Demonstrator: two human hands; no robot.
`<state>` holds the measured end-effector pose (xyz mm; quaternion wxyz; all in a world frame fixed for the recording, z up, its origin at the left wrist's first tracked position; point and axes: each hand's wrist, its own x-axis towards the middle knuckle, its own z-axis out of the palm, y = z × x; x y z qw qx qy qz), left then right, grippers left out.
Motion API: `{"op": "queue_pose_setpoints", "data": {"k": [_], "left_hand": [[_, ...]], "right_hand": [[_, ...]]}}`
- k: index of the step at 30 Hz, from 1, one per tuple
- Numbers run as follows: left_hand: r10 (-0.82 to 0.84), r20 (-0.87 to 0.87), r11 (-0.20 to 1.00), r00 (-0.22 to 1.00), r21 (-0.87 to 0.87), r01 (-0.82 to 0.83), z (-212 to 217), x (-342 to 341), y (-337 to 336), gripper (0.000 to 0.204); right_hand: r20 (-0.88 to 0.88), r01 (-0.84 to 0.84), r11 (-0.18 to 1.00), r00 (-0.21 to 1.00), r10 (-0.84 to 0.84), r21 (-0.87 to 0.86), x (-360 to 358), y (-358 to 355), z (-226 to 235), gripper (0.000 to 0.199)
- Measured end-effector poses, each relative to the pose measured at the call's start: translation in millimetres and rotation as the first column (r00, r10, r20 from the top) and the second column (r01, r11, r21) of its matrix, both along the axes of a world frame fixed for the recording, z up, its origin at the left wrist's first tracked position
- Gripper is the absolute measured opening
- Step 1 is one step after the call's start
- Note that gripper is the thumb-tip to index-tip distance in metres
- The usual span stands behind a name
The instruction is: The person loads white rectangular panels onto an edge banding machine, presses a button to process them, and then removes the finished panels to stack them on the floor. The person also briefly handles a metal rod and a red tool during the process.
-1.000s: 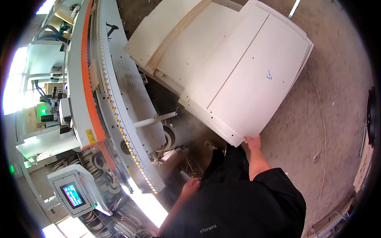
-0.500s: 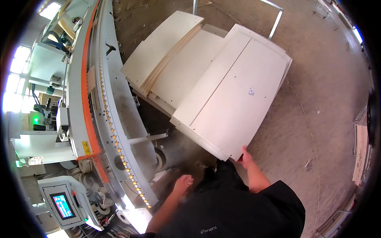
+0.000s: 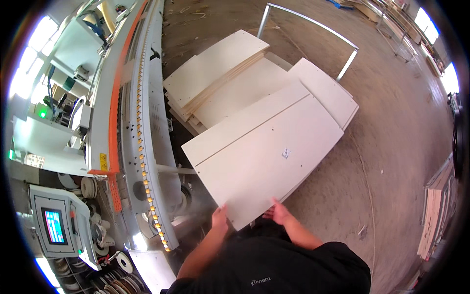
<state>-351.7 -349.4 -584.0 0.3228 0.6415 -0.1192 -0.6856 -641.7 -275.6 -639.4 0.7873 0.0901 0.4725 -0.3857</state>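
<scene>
A large white panel point(image 3: 267, 157) with a groove along its left side lies flat on top of a stack of similar white boards point(image 3: 220, 73). My left hand point(image 3: 220, 218) grips the panel's near left corner. My right hand point(image 3: 277, 212) holds its near edge, fingers on the top face. Both forearms rise from the lower edge over my black shirt.
A long machine point(image 3: 142, 122) with an orange stripe and a row of rollers runs along the left. A control screen point(image 3: 54, 226) stands at lower left beside reels of tape. A metal rail point(image 3: 313, 22) frames the stack's far side. More boards point(image 3: 435, 215) lean at right.
My left hand has come up from below and taken the panel's near corner. The right hand has shifted along the near edge, and the view now looks more directly over the stack.
</scene>
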Motion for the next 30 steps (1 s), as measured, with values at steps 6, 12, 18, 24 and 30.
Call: {"op": "queue_pose_setpoints", "data": {"k": [6, 12, 18, 24, 30], "left_hand": [[0.242, 0.138, 0.969, 0.96, 0.011, -0.246, 49.4, 95.8, 65.4, 0.036], [0.367, 0.539, 0.93, 0.758, -0.188, -0.317, 93.3, 163.0, 132.8, 0.052], [0.452, 0.689, 0.876, 0.566, -0.223, -0.429, 105.3, 186.8, 198.7, 0.051], [0.603, 0.667, 0.762, 0.439, -0.318, -0.564, 73.5, 206.4, 295.5, 0.049], [0.821, 0.499, 0.482, 0.276, -0.348, -0.804, 44.6, 206.1, 383.2, 0.042]], "right_hand": [[-0.347, 0.496, 0.86, 0.832, -0.432, 0.119, -89.4, -12.1, -20.8, 0.055], [-0.363, 0.459, 0.88, 0.846, -0.391, 0.12, -50.3, -7.8, -36.4, 0.06], [-0.33, 0.443, 0.897, 0.848, -0.415, 0.009, 9.1, -8.3, -18.5, 0.063], [-0.247, 0.275, 0.948, 0.919, -0.308, -0.161, 54.8, -20.3, 35.6, 0.063], [-0.453, 0.007, 0.972, 0.884, -0.115, -0.233, 106.1, -29.6, 69.4, 0.066]]}}
